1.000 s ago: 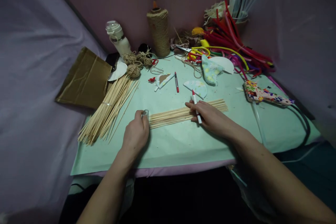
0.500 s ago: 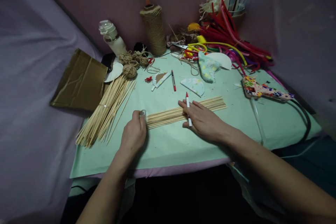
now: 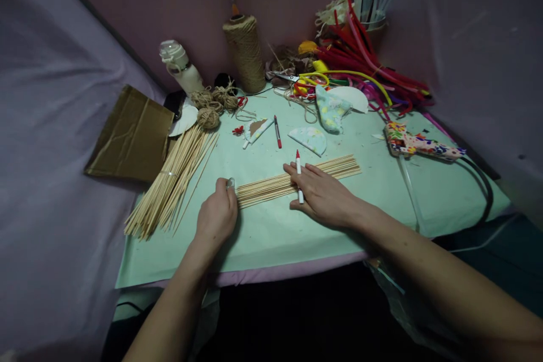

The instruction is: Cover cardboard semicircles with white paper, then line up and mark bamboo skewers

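A row of thin bamboo skewers [image 3: 267,188] lies side by side on the green cloth. At their left ends, my left hand [image 3: 217,212] is closed around a small clear object [image 3: 230,183], mostly hidden by the fingers; I cannot make out its kind. My right hand [image 3: 322,195] rests across the middle of the skewers, fingers stretched over them. Tucked in that hand is a white marker [image 3: 298,178] with its red tip pointing away from me. A second red-ended pen [image 3: 277,132] lies beyond the skewers.
To the left are a banded skewer bundle [image 3: 167,189] and a cardboard piece [image 3: 131,134]. Twine balls [image 3: 208,117], a bottle [image 3: 182,68] and a twine spool [image 3: 246,54] stand behind. Scissors [image 3: 288,77], red pipe cleaners [image 3: 365,56] and a floral glue gun [image 3: 419,144] are rightward.
The camera view has shifted slightly. My right hand, with the marker, sits nearly the same over the skewers, its fingers a little further left. My left hand stays at the skewer ends.
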Demonstrator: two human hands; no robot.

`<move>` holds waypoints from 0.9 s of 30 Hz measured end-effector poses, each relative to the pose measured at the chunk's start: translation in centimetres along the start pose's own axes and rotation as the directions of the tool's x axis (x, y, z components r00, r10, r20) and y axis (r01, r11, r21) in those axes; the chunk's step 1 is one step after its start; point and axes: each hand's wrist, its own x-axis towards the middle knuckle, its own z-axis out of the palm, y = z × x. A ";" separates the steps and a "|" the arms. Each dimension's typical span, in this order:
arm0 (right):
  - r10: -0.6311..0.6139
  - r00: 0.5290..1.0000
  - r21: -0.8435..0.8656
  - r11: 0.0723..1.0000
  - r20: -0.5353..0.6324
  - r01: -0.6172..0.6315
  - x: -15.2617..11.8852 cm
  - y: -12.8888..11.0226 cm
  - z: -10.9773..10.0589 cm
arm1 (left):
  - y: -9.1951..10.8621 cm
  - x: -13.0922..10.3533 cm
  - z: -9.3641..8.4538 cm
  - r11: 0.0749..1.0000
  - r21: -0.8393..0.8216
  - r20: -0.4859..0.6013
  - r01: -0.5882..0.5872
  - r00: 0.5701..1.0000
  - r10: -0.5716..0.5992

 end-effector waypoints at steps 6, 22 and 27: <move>0.011 1.000 0.002 1.000 -0.002 -0.011 0.0 -0.1 -0.1 | -1.0 -0.5 0.2 0.999 -0.015 -0.075 0.048 0.996 -0.049; 0.000 1.000 0.013 1.000 -0.006 0.000 -0.1 -0.1 -0.1 | 1.0 -0.5 -0.2 0.989 0.145 0.016 0.001 1.000 -0.003; 0.003 1.000 0.017 1.000 -0.019 -0.003 -0.2 0.1 0.2 | 0.8 -0.4 -0.1 0.993 0.119 0.028 0.008 1.000 -0.011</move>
